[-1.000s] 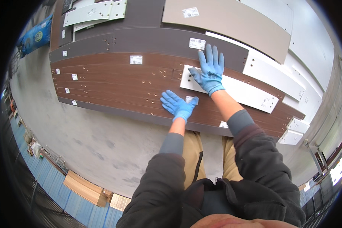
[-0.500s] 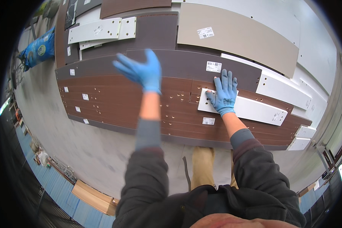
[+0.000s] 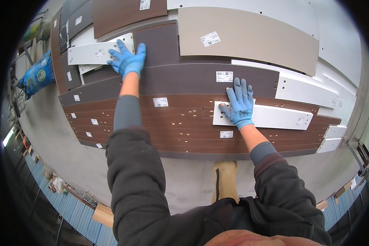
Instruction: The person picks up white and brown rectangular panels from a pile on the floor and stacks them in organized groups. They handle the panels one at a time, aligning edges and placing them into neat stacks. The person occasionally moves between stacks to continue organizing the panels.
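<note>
My left hand, in a blue glove, reaches to the far left with its fingers spread. It lies over the right end of a short white board, which overlaps another white board there. My right hand, gloved too, rests flat with fingers stretched. Beneath it is a second short white board with drilled holes at its left end and a small label at its right. That board lies on a row of dark brown boards dotted with holes. A long dark grey board runs behind them.
A wide beige panel lies at the back right, with white panels beyond it. Farther back left is a brown panel. A blue filled bag stands off the left end of the boards. Grey floor shows in front.
My left hand has swung left and away from me, from above the grey board onto the far-left white board. My right hand stays on its white board.
</note>
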`<state>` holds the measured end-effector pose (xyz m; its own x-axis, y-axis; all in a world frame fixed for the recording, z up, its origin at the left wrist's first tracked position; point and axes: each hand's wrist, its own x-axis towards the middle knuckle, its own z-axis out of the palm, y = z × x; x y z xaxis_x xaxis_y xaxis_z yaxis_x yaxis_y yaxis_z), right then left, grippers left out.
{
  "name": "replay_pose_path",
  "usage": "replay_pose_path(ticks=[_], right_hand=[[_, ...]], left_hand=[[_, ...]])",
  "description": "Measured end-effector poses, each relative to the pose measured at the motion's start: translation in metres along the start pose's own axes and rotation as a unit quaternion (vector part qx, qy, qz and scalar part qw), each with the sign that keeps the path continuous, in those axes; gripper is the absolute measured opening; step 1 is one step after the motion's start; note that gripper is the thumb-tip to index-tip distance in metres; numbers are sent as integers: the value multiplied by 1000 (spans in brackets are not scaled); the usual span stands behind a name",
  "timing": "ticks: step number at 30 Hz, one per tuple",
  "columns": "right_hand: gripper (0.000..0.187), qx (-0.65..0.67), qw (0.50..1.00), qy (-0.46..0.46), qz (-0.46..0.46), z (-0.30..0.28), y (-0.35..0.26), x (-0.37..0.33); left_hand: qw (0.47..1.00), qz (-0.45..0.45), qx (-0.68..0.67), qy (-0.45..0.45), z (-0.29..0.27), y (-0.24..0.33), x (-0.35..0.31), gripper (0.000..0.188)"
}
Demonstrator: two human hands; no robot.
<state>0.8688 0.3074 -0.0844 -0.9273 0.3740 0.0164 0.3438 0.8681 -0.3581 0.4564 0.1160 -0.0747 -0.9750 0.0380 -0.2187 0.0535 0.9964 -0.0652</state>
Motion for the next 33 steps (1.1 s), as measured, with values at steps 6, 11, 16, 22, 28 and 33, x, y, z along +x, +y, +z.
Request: replay_pose_path(ticks=[6,11,16,22,28,33], right_hand=[[62,7,1000,-13,3,-1,1,1],[64,65,997,33,3,0,3,-2],[65,58,998,35,5,-5,6,-2],[64,51,998,1,21,-17,5,-2],[67,73,997,6,27,-3,11,-13],[70,105,994,-39,-8,-18,25,-18]], left_hand=[[987,-117,-77,83,-9,-5,-6,135],[928,-317,-193,18,17,-6,47,165],[836,-294,-457,75,15,-14,57,83],[769,-100,-618,125,-31,-7,-37,48],[799,412,-371,234,-59,93,-247,34],[743,295,-595,-76,-94,202,-399,84]])
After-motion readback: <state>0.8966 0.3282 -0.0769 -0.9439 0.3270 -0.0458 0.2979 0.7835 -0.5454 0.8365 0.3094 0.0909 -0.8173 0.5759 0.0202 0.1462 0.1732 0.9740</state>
